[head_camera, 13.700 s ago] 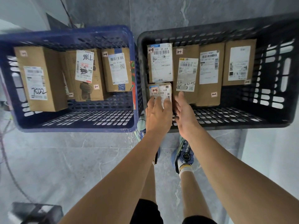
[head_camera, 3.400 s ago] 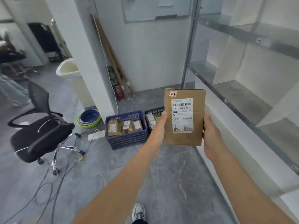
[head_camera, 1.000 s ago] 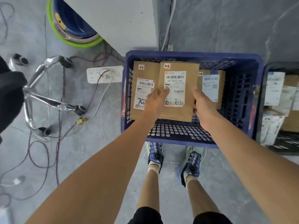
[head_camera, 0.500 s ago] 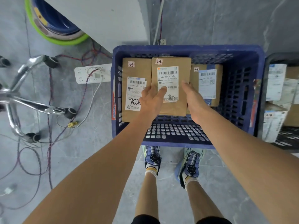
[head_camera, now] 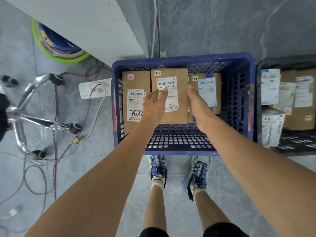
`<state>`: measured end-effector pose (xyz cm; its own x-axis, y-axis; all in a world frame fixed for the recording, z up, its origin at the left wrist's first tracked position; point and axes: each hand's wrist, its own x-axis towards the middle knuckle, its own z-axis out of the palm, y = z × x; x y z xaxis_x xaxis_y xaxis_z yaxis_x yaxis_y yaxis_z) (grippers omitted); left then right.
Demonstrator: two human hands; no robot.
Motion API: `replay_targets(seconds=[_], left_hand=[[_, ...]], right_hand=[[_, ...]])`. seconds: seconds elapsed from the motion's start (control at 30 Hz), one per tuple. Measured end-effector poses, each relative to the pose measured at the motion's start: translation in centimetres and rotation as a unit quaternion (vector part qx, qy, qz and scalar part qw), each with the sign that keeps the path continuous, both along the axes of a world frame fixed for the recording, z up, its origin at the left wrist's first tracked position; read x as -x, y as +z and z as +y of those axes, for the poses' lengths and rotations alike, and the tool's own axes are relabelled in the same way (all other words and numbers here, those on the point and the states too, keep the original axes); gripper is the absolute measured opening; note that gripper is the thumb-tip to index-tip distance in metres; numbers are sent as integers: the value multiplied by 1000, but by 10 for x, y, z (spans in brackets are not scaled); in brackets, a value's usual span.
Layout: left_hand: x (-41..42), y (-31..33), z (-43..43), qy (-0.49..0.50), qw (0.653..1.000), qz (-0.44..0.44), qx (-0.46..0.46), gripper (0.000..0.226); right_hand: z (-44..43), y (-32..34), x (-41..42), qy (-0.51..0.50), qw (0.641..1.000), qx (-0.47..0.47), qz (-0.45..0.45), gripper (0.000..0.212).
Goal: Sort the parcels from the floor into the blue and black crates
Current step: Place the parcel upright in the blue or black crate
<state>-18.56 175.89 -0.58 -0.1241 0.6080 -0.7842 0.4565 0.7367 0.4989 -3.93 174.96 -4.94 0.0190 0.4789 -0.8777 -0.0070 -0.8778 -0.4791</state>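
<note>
In the blue crate (head_camera: 239,106), the cardboard parcel (head_camera: 181,103) now stands among others.
The left hand (head_camera: 153,104) and right hand (head_camera: 199,103) have released their grip; the left rests open on its label. It looks sorted.

The blue crate (head_camera: 181,61) at twelve o'clock has walls patterned with a grid of slots, and so does the black crate (head_camera: 287,60) at three o'clock. In the blue one the left parcel (head_camera: 135,82), middle parcel (head_camera: 177,115) and right parcel (head_camera: 217,93) are brown cardboard with white labels and black barcodes. The left label bears black handwriting, and the right parcel has what may be a strip of blue tape. The floor (head_camera: 239,28) is grey with pale marbling. At ten o'clock the basin (head_camera: 56,47) is blue with a lime-green rim. The power strip (head_camera: 93,89) is white. At six o'clock the shoes (head_camera: 158,168) are blue and mint.
</note>
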Motion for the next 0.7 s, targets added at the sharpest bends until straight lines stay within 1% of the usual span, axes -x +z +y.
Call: replay_targets(seconds=[0.13,0.2,0.33,0.37,0.47,0.5,0.53,0.6,0.7], left_hand=[[-22,67,10,36,998,-46,-10,64],[-37,112,18,53,996,-72,-10,69],[-68,221,38,74,990,-114,-50,69],[-76,251,42,70,989,-120,-53,74],[-99,338,52,59,985,-149,-69,106],[-106,364,54,53,982,-162,-75,109],[-115,390,57,40,980,-173,-85,105],[-129,428,62,11,975,-194,-113,89],[-151,492,61,-39,958,-229,-168,82]], right_hand=[[2,68,-24,-51,996,-68,12,67],[5,114,-40,-78,993,-92,12,68],[15,221,-74,-121,982,-145,22,74],[17,251,-84,-123,979,-160,22,76],[24,341,-112,-150,967,-207,10,84],[24,369,-120,-158,962,-223,6,88],[25,396,-128,-161,958,-238,-1,88],[25,439,-138,-172,947,-272,-11,77],[13,508,-157,-199,919,-338,-48,74]])
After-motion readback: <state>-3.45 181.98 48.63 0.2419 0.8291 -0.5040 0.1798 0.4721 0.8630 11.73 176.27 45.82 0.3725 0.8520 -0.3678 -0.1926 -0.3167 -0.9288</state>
